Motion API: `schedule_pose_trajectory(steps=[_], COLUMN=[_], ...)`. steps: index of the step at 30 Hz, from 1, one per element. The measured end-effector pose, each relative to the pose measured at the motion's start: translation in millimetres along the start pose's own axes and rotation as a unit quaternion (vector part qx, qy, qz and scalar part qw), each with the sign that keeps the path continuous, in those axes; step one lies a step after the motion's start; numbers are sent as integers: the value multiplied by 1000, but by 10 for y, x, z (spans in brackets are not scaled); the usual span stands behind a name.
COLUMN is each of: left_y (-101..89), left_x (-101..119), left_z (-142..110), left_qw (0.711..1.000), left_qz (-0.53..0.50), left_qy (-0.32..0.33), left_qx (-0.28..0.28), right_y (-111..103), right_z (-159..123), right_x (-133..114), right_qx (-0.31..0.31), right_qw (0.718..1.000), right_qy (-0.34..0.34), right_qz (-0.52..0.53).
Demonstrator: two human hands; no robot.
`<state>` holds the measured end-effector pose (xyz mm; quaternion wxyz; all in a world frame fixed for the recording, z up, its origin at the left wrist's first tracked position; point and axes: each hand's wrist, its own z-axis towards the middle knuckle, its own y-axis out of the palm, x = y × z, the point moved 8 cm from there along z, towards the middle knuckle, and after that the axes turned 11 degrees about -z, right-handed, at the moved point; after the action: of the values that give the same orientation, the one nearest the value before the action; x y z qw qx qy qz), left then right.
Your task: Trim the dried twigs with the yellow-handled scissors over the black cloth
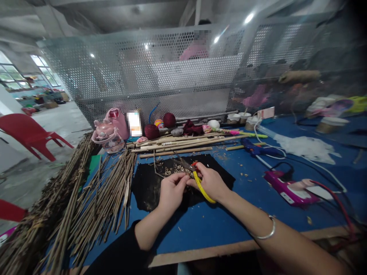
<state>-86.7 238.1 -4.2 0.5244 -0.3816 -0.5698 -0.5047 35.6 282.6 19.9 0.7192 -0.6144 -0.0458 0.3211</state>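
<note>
My right hand (pixel 209 179) is closed around a pair of scissors (pixel 204 188) with yellow and orange-red handles. The metal blades point up and to the left, over a black cloth (pixel 145 191). Close beside it, my left hand (pixel 172 189) pinches thumb and fingers together; whatever lies between the fingertips is too small or hidden to name. Short cut pieces of stem (pixel 174 167) are scattered on the cloth beyond both hands. A bent thin stick (pixel 155 165) lies at the cloth's far side. Many thin brown stems (pixel 107 202) are spread left of the cloth.
Larger stem bundles (pixel 34 229) line the table's left edge. Behind the cloth lie pale sticks (pixel 177 143) and dark red yarn balls (pixel 151 131). To the right are a blue glue gun (pixel 255 148), a purple power strip (pixel 289 189) and cables. A perforated metal screen (pixel 160 76) stands behind.
</note>
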Motion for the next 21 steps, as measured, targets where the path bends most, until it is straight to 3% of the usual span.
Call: schedule_pose_trajectory(steps=[14, 21], left_y=[-3, 29], left_x=[25, -13], left_z=[-13, -9], left_qw=[1000, 1000], left_qz=[-20, 15], left_qy=[1, 15], left_qx=[5, -16], right_y=[-14, -37], right_z=[7, -2], right_x=[-19, -10], right_qx=[-10, 18], right_qw=[999, 1000], right_qy=[2, -5], right_qz=[-36, -5])
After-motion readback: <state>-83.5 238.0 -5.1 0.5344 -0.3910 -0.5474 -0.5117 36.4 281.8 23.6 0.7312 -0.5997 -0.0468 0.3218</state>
